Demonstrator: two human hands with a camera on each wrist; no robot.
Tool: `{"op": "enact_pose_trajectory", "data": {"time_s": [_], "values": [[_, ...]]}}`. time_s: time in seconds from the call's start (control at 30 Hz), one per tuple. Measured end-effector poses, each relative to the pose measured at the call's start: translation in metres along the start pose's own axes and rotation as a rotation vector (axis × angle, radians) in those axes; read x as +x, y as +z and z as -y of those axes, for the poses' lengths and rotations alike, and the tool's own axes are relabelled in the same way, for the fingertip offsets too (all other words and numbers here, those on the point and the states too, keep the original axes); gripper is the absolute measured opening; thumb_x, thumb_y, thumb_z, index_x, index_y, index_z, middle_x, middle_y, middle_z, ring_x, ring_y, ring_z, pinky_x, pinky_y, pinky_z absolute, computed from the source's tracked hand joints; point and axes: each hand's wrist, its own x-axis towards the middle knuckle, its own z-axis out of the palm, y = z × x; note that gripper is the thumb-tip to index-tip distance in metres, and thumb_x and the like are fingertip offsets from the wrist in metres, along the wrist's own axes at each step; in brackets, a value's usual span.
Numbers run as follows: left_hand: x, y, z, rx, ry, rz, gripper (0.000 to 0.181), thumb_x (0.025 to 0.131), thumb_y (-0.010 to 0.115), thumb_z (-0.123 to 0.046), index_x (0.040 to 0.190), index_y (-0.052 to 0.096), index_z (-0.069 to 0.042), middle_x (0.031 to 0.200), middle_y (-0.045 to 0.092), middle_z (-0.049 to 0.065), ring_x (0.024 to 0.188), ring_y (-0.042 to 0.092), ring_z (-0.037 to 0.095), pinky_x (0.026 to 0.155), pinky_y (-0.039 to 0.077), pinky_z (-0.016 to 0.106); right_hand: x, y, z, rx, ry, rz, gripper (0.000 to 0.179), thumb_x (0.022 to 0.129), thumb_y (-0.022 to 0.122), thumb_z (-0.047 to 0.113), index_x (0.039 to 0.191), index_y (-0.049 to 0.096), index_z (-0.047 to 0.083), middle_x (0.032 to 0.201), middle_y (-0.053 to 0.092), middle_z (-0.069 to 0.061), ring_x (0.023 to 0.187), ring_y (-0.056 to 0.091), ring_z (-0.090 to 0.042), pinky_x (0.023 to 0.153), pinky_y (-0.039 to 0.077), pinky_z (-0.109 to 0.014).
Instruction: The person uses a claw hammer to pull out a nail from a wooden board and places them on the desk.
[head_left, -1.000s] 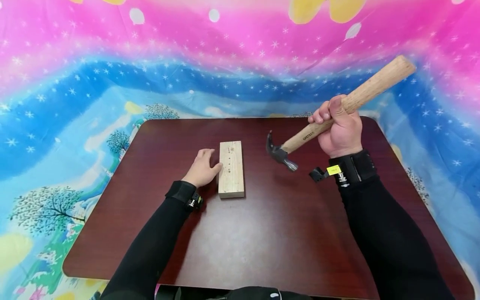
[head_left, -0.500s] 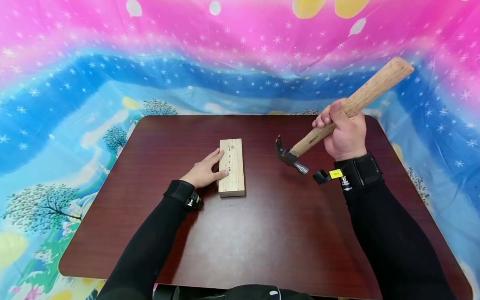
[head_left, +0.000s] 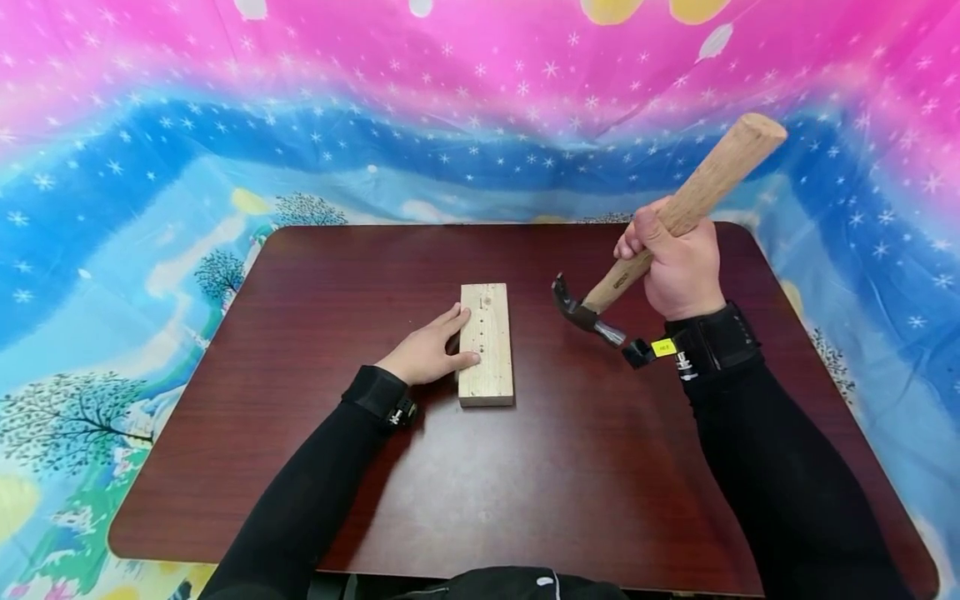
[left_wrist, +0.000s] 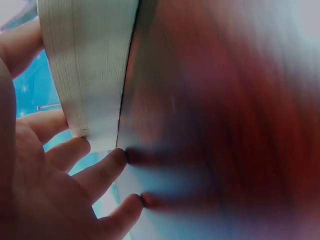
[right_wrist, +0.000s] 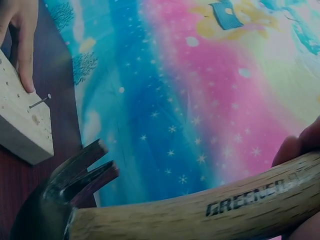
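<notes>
Toward the table's right edge [head_left: 787, 358], the right hand [head_left: 678, 265] grips a hammer [head_left: 699, 197]; the left hand [head_left: 426, 352], spread, touches a wooden block [head_left: 493, 346]

Bright, even light covers the scene before me. Pale glare spreads over the table [head_left: 570, 467] at six o'clock, soft shadow beside the left sleeve [head_left: 296, 492] at seven. The left-wrist view blurs, whitening at two o'clock; the right-wrist view is duller, its hammer head [right_wrist: 42, 210] dark at eight.
</notes>
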Motion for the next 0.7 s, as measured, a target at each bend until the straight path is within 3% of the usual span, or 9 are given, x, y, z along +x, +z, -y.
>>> {"op": "enact_pose_trajectory", "data": {"time_s": [0.17, 0.3, 0.4, 0.57, 0.7], "values": [[-0.001, 0.013, -0.016, 0.027, 0.027, 0.037, 0.089, 0.108, 0.064, -0.054, 0.176, 0.015, -0.026, 0.187, 0.006, 0.001, 0.171, 0.025, 0.032, 0.134, 0.031, 0.061, -0.002, 0.01, -0.002, -0.282, 0.074, 0.06, 0.025, 0.102, 0.078, 0.013, 0.079, 0.067, 0.007, 0.064, 0.062, 0.0, 0.06, 0.058, -0.016, 0.066, 0.057, -0.029], [0.001, 0.022, -0.028, 0.066, 0.052, 0.049, 0.09, 0.106, 0.065, -0.056, 0.176, 0.017, -0.025, 0.187, 0.009, 0.001, 0.168, 0.032, 0.03, 0.132, 0.036, 0.058, -0.005, 0.019, -0.003, -0.572, 0.124, 0.188, 0.027, 0.104, 0.075, 0.017, 0.08, 0.068, 0.006, 0.065, 0.063, 0.003, 0.063, 0.062, -0.016, 0.067, 0.056, -0.029], [0.001, 0.026, -0.035, 0.086, 0.05, 0.045, 0.09, 0.105, 0.066, -0.058, 0.176, 0.019, -0.027, 0.186, 0.011, 0.0, 0.168, 0.033, 0.028, 0.13, 0.04, 0.054, -0.006, 0.027, -0.007, -0.73, 0.156, 0.283, 0.029, 0.105, 0.075, 0.025, 0.084, 0.067, 0.006, 0.066, 0.063, 0.002, 0.066, 0.063, -0.017, 0.07, 0.054, -0.03], [0.002, 0.029, -0.043, 0.121, 0.057, 0.027, 0.091, 0.103, 0.069, -0.059, 0.175, 0.025, -0.025, 0.185, 0.018, 0.003, 0.168, 0.034, 0.027, 0.129, 0.041, 0.055, -0.003, 0.04, -0.019, -0.871, 0.22, 0.375, 0.031, 0.107, 0.073, 0.031, 0.086, 0.066, 0.008, 0.068, 0.062, -0.004, 0.069, 0.063, -0.021, 0.074, 0.05, -0.036], [0.003, 0.03, -0.045, 0.154, 0.066, 0.026, 0.092, 0.102, 0.069, -0.062, 0.174, 0.027, -0.025, 0.184, 0.025, 0.006, 0.166, 0.036, 0.031, 0.13, 0.04, 0.057, -0.002, 0.049, -0.028, -0.924, 0.233, 0.413, 0.031, 0.106, 0.072, 0.029, 0.084, 0.066, 0.01, 0.069, 0.064, -0.013, 0.07, 0.064, -0.026, 0.077, 0.047, -0.038]]}}
